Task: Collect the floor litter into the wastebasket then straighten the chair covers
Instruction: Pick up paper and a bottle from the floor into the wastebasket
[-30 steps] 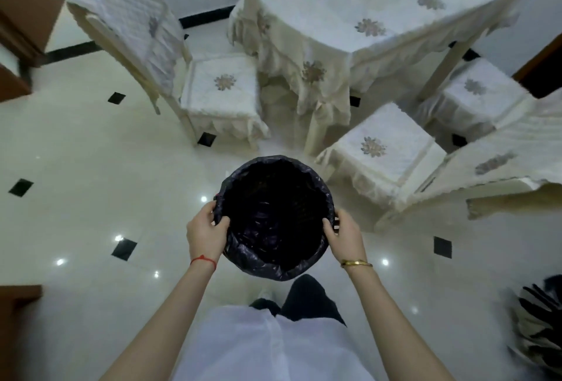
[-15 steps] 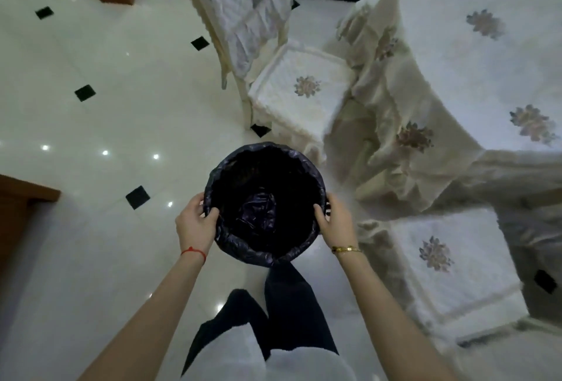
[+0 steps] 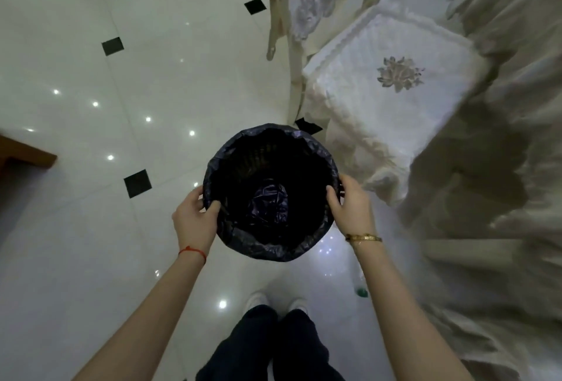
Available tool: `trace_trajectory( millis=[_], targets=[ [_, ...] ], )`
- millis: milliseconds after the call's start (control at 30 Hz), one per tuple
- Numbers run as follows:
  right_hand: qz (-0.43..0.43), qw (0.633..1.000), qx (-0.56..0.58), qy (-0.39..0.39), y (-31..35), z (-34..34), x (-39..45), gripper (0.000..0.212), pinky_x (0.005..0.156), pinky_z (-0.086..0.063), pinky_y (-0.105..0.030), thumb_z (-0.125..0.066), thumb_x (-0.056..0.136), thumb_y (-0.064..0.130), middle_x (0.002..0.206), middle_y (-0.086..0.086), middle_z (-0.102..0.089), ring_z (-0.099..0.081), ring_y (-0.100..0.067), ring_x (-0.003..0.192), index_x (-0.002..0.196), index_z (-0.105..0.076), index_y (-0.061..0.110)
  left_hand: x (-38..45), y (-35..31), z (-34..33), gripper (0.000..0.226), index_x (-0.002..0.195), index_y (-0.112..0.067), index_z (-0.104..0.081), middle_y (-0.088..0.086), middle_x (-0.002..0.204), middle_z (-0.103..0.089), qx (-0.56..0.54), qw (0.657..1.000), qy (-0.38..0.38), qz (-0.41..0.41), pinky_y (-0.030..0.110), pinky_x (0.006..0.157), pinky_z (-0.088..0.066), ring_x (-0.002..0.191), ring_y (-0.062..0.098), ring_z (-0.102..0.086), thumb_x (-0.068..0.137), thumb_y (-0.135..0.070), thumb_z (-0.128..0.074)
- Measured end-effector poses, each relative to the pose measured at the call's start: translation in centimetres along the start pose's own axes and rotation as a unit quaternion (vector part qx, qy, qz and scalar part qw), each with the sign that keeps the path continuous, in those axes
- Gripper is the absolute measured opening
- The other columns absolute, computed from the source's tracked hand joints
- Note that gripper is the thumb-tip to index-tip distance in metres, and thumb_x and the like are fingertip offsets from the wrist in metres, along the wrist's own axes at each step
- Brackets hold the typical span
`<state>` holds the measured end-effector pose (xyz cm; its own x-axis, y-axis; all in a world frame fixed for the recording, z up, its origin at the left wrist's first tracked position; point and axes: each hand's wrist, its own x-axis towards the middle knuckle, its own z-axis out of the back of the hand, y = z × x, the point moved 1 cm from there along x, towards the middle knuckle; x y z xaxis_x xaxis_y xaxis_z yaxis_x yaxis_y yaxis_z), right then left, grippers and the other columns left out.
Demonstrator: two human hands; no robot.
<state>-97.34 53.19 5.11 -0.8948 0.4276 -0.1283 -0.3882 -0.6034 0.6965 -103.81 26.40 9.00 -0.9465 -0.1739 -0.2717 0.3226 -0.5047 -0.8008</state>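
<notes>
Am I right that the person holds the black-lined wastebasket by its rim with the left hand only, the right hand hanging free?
Not quite. In the head view both hands grip the wastebasket by its rim: the left hand on one side and the right hand on the opposite side. The right hand is not free. The black liner is as you say.

Single head view, worn high, aimed steeply down past wearer's chest. Wastebasket (image 3: pixel 270 195) sits dead centre, close beneath lens, mouth facing straight up at camera. Left hand (image 3: pixel 194 219) and right hand (image 3: pixel 349 210) flank wastebasket rim, forearms running in from bottom edge. Shoes (image 3: pixel 276 298) directly below wastebasket. Chair seat cover (image 3: pixel 392 76) up-right of wastebasket, farther off. Tiled floor (image 3: pixel 91 106) fills left. Wide-angle bend at frame edges. No second view here.
</notes>
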Motion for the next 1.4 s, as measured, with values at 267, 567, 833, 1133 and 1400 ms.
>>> trace_trajectory(
  millis=[267, 567, 833, 1133, 1400],
  targets=[
    [0.102, 0.995, -0.002, -0.008, -9.2, -14.7, 8.5, 0.026, 0.072, -0.036, -0.02, -0.054, 0.093, 0.036, 0.096, 0.003, -0.061, -0.056, -0.012, 0.091, 0.106, -0.06, 0.014, 11.3, 12.8, -6.8, 0.032, 0.109, -0.016, -0.068, 0.005, 0.079, -0.073, 0.016, 0.999, -0.03, -0.013, 0.037, 0.084, -0.056, 0.079, 0.016, -0.069, 0.079, -0.01, -0.062],
    [0.124, 0.989, -0.04, -0.071, -19.3, -23.6, 13.1, 0.041, 0.088, -0.044, -0.038, -0.05, 0.096, 0.032, 0.115, -0.018, -0.064, -0.059, -0.031, 0.105, 0.121, -0.058, 0.0, 17.9, 21.1, -11.2, 0.032, 0.105, -0.015, -0.07, 0.008, 0.082, -0.074, 0.015, 0.995, -0.085, -0.055, 0.038, 0.086, -0.055, 0.082, 0.022, -0.069, 0.074, -0.015, -0.062],
    [0.064, 0.99, -0.119, 0.04, -27.2, -31.0, 14.4, 0.047, 0.097, -0.039, -0.037, -0.066, 0.086, 0.028, 0.128, -0.013, -0.056, -0.052, -0.03, 0.118, 0.127, -0.054, 0.01, 19.5, 22.4, -12.3, 0.03, 0.104, -0.018, -0.072, 0.006, 0.079, -0.073, 0.0, 0.988, -0.132, -0.081, 0.03, 0.083, -0.052, 0.084, 0.02, -0.068, 0.075, -0.013, -0.062],
    [0.056, 0.98, -0.171, 0.08, -29.7, -36.5, 15.2, 0.039, 0.092, -0.041, -0.042, -0.068, 0.083, 0.022, 0.124, -0.015, -0.053, -0.045, -0.036, 0.11, 0.119, -0.059, 0.01, 19.5, 23.7, -11.8, 0.023, 0.096, -0.02, -0.07, 0.002, 0.064, -0.069, -0.018, 0.986, -0.136, -0.096, 0.04, 0.078, -0.056, 0.074, 0.024, -0.068, 0.076, -0.012, -0.061],
    [0.086, 0.99, -0.005, -0.109, -28.4, -33.6, 13.9, 0.01, 0.065, -0.047, -0.033, -0.065, 0.081, 0.009, 0.078, 0.001, -0.061, -0.057, -0.02, 0.069, 0.082, -0.063, 0.018, 18.8, 23.6, -12.3, 0.022, 0.095, -0.021, -0.069, 0.001, 0.064, -0.069, -0.019, 0.985, -0.129, -0.11, 0.033, 0.077, -0.055, 0.074, 0.022, -0.069, 0.077, -0.011, -0.062]
  ],
)
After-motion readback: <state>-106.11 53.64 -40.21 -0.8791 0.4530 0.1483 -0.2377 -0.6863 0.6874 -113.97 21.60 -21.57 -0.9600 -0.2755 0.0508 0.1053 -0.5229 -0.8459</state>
